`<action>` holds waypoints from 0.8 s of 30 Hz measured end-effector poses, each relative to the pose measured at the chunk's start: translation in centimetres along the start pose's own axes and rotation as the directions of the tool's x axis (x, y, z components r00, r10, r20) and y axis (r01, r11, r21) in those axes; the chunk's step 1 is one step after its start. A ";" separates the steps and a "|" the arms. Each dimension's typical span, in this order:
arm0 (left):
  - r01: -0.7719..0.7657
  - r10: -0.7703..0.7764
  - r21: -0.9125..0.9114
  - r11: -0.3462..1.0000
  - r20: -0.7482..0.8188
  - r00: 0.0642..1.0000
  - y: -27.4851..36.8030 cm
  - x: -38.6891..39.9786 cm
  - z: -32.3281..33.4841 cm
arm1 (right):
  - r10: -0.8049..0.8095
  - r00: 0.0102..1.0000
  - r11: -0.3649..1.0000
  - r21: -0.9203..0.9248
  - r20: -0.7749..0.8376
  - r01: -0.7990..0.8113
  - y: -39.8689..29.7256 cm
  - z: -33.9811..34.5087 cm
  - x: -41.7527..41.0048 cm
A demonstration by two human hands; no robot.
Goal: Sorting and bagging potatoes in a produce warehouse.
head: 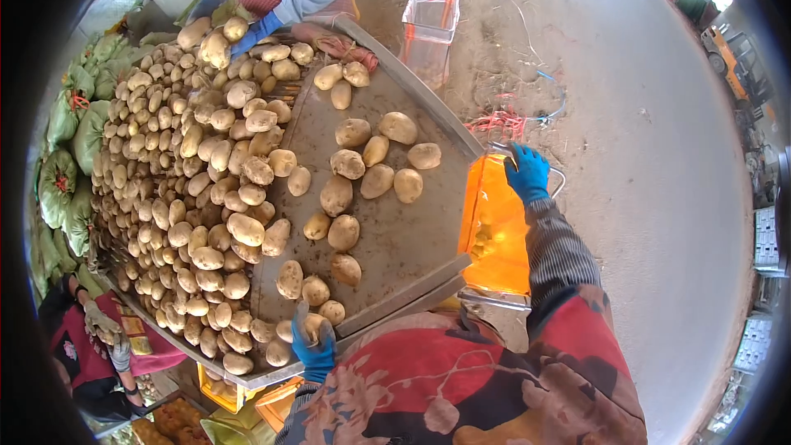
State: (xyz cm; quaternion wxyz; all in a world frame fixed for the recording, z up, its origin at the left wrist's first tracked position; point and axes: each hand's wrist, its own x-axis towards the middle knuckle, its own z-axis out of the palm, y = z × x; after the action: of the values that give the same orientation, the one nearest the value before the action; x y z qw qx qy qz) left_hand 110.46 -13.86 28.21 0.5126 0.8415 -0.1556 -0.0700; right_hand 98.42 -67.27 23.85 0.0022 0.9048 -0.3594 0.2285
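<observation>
My left hand, in a blue glove, is at the near edge of a metal sorting table. Its thumb and fingers close around a potato. Further right, my right hand, also blue-gloved, grips the far rim of an orange bag. That bag hangs open on a metal frame beside the table's end, and some potatoes show at its bottom. Several loose potatoes lie on the flat plate between my hands and the large potato heap.
Across the table a person's blue-gloved hand is among potatoes. Another person's gloved hands are at lower left. Filled green sacks line the left. A clear-sided bin and red strings lie beyond; a forklift stands far right.
</observation>
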 end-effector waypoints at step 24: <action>-0.137 0.131 0.185 0.973 0.044 0.990 0.6 0.5 0.1 | 0.132 0.991 0.919 0.374 0.009 -0.126 -0.2 -0.5 -3.4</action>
State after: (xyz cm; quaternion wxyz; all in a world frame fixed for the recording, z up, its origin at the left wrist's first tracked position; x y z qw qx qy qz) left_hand 110.83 -14.34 28.71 0.4319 0.8725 -0.2260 -0.0334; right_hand 96.18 -64.84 22.93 -0.1823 0.8610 -0.3681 0.3000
